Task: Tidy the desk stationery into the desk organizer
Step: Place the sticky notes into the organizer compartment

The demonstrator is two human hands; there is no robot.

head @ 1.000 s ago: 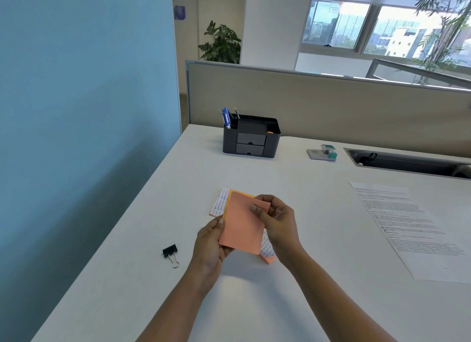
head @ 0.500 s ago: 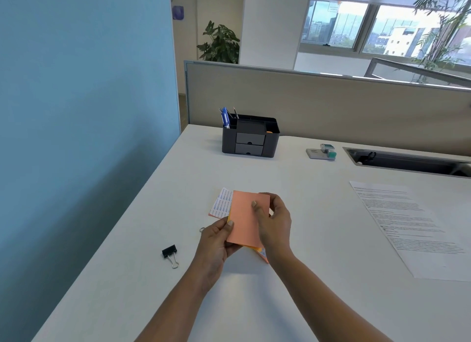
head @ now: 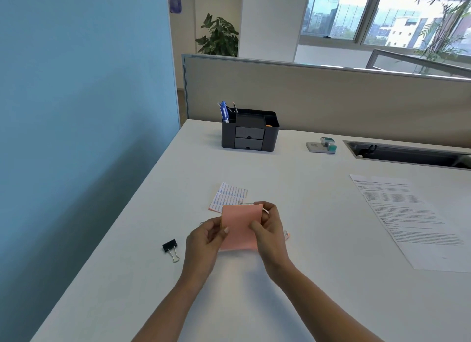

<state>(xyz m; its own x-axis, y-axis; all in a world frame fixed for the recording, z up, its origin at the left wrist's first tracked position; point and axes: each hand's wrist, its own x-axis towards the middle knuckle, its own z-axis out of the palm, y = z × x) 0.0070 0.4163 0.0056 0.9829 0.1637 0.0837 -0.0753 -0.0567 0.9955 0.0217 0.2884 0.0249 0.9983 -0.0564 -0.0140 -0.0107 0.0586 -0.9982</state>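
Straightened since a moment ago, the pink note pad [head: 239, 229] hangs above the counter [head: 318, 229], pinched by fingers of left hand [head: 204, 242] and right hand [head: 270, 229], perhaps with a paper clip [head: 246, 203]; organizer [head: 249, 135] stands well apart.

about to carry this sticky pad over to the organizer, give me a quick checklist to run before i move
1. Sticky pad held by both the left hand and the right hand: ok.
2. Way to the organizer: ok, only the flat label sheet lies between.
3. Room in the organizer's top tray: cannot tell, its inside is dark.
4. Drawers open: not ok, both are shut.
5. Binder clip tidied: not ok, it lies on the desk left of the hands.
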